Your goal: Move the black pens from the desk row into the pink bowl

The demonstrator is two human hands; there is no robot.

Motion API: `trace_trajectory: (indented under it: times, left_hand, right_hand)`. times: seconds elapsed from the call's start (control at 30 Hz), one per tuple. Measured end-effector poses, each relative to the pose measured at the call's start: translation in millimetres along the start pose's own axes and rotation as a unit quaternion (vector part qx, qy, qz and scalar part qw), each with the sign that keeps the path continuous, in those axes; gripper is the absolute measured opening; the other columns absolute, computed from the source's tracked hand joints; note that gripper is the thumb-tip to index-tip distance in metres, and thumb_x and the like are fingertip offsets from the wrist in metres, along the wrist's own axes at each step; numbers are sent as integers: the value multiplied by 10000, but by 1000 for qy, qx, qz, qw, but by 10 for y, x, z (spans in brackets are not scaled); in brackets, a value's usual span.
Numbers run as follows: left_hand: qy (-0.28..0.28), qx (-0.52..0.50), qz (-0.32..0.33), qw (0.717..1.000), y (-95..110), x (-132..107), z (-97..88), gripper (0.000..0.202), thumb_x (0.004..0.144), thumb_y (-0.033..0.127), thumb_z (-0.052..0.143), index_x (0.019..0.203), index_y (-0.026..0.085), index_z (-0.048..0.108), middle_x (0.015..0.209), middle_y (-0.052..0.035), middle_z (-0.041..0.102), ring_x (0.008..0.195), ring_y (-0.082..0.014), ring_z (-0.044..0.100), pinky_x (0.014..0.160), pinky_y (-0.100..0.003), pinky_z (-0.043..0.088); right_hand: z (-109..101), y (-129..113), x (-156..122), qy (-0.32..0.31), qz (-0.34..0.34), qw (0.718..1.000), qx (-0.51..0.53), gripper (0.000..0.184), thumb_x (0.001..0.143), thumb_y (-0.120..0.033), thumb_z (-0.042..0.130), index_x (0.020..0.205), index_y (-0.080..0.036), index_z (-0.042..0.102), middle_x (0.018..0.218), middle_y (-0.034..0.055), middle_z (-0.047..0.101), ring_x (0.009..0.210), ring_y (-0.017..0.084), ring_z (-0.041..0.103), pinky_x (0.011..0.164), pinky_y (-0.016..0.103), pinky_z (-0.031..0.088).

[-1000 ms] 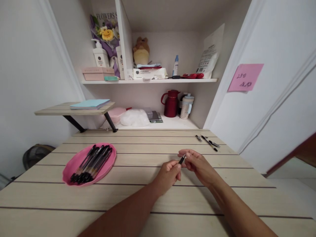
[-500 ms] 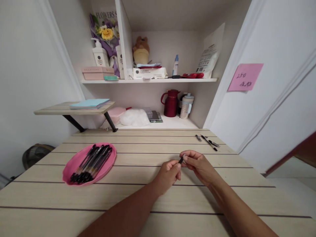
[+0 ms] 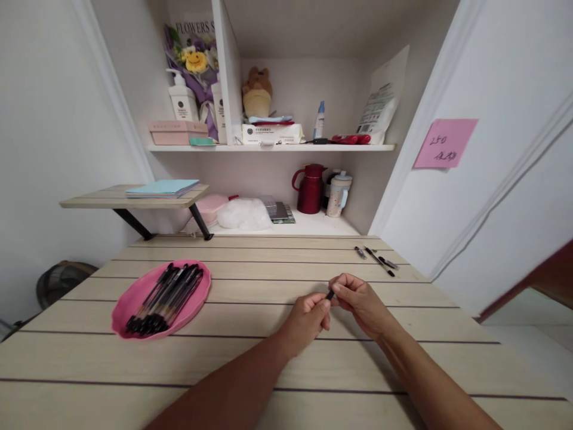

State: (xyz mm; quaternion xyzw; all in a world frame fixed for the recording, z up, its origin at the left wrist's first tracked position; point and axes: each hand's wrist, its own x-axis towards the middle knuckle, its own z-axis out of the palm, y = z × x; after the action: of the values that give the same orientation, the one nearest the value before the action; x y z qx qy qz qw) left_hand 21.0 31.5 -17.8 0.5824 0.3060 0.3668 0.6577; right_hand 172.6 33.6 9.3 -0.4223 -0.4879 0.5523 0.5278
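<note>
Over the middle right of the table, my left hand (image 3: 305, 321) pinches a small black pen part (image 3: 330, 294) between thumb and fingers. My right hand (image 3: 362, 301) is closed around the other end of the same piece, its fingertips close to those of the left. Most of the piece is hidden by the fingers. To the left, a pink tray (image 3: 198, 303) holds several black pens (image 3: 168, 298) lying side by side. Beyond my right hand, a slim black pen piece (image 3: 379, 261) and short clear-and-black pen pieces (image 3: 360, 252) lie loose on the table.
The slatted wooden table (image 3: 250, 364) runs back to a white cabinet. A small raised shelf (image 3: 98, 199) with blue paper (image 3: 161, 189) stands at back left. At the back are a plastic bag (image 3: 244, 214), a red jug (image 3: 310, 190) and a pale cup (image 3: 338, 196).
The silvery tip that showed at my right fingertips is now covered, and the black piece shows less. Both hands stay almost in place; the view has shifted slightly.
</note>
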Motion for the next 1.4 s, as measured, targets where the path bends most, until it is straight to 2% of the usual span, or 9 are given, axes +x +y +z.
trace_trajectory:
  times: [0.13, 0.33, 0.5, 0.57, 0.67, 0.77, 1.17, 1.3, 1.4]
  left_hand:
    - [2, -9, 1, 1000, 5, -2, 6, 432, 800, 460, 446, 1019, 113, 578, 485, 57, 452, 348, -28, 270, 382, -188, 183]
    - [-1, -16, -4, 1000, 12, -8, 2, 393, 800, 436, 452, 994, 120, 582, 494, 53, 467, 350, -26, 289, 386, -186, 191]
    - [3, -46, -24, 999, 32, -12, -2, 403, 785, 459, 464, 986, 125, 566, 493, 62, 454, 332, -20, 263, 356, -180, 155]
    - [13, -62, -36, 997, 46, -11, -3, 413, 777, 464, 473, 1004, 129, 555, 492, 69, 444, 323, -19, 250, 344, -178, 135]
    - [26, -79, -38, 996, 60, -2, -11, 408, 776, 466, 479, 1000, 132, 548, 500, 69, 443, 322, -19, 269, 338, -173, 150]
    - [33, -98, -38, 994, 55, 15, -30, 400, 780, 471, 473, 981, 133, 545, 512, 65, 454, 317, -17, 281, 335, -173, 168]
    - [24, -184, -62, 981, 30, 72, -88, 382, 776, 453, 477, 972, 130, 533, 489, 59, 459, 296, -22, 273, 325, -182, 129]
    - [10, -204, -71, 976, 44, 70, -110, 342, 772, 410, 476, 966, 135, 536, 504, 53, 471, 302, -24, 278, 336, -182, 130]
    - [12, -205, -65, 977, 63, 48, -100, 322, 757, 406, 488, 924, 136, 543, 495, 55, 463, 302, -22, 271, 342, -182, 131]
  right_hand:
    - [-7, -17, 1, -17, -1, 999, 33, 332, 679, -441, 646, 870, -169, 633, 728, 29, 605, 460, 59, 354, 469, 238, 313]
    - [-9, 20, 13, -1, -11, 1000, -19, 258, 629, -394, 701, 691, -174, 580, 521, -25, 516, 452, 73, 362, 473, 233, 311]
    - [-157, -55, 239, 0, -21, 985, -170, 446, 775, -570, 399, 756, -171, 596, 538, 12, 537, 474, 116, 444, 459, 239, 317]
    - [-329, -101, 469, 99, -34, 937, -332, 427, 796, -522, 370, 713, -169, 595, 629, 49, 593, 513, 135, 492, 480, 250, 336]
    - [-640, -145, 862, 192, -18, 737, -647, 282, 806, -352, 415, 717, -173, 614, 735, 103, 644, 685, 203, 571, 578, 284, 365]
    - [-876, -138, 1152, 198, -9, 697, -690, 152, 756, -188, 491, 706, -140, 627, 777, 169, 650, 848, 266, 570, 663, 321, 365]
    - [-849, 42, 1177, 197, 6, 763, -615, 98, 691, -122, 524, 724, -110, 615, 859, 202, 624, 889, 282, 573, 709, 339, 374]
    - [-596, -32, 968, 152, 4, 827, -542, 101, 693, -253, 554, 676, -164, 599, 665, 67, 620, 666, 187, 574, 598, 280, 387]
    - [-345, -163, 694, 95, -16, 944, -317, 169, 710, -353, 569, 695, -185, 562, 626, 10, 585, 511, 108, 486, 494, 243, 356]
